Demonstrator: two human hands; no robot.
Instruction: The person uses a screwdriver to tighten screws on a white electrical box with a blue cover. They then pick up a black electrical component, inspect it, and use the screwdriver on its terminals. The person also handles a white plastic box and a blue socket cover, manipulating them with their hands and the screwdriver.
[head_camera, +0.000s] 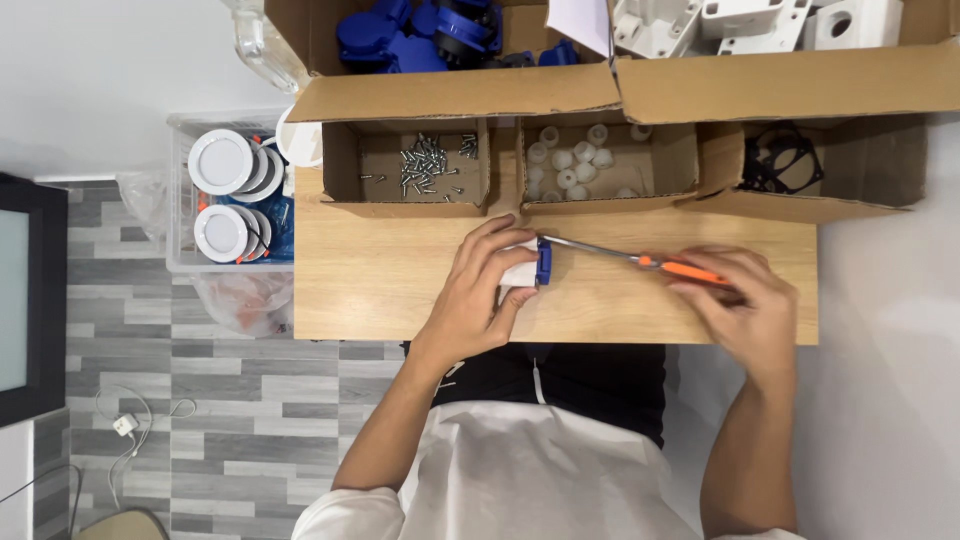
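Two bare hands are seen over a wooden table (400, 290). Well to the left of the left hand, a clear bin (180, 200) with round white discs (222, 160) is placed beside the table edge. The left hand (478, 290) is closed around a small white and blue part (530, 266), which is pressed against the table surface; the blue end of the part is exposed just beyond the fingertips. Above this hand, an open cardboard tray of screws (425, 165) is set, and next to it a tray of white caps (575, 160).

Between the hands, the metal shaft of a screwdriver (640, 260) is laid at a shallow tilt, with its tip meeting the blue end of the part. The orange handle is gripped by the right hand (740, 300), with the fingers wrapped over it. Above the right hand, a tray of black gaskets (780, 160) is located. Farther beyond the trays, larger boxes of blue parts (420, 35) and white housings (740, 22) are stacked.
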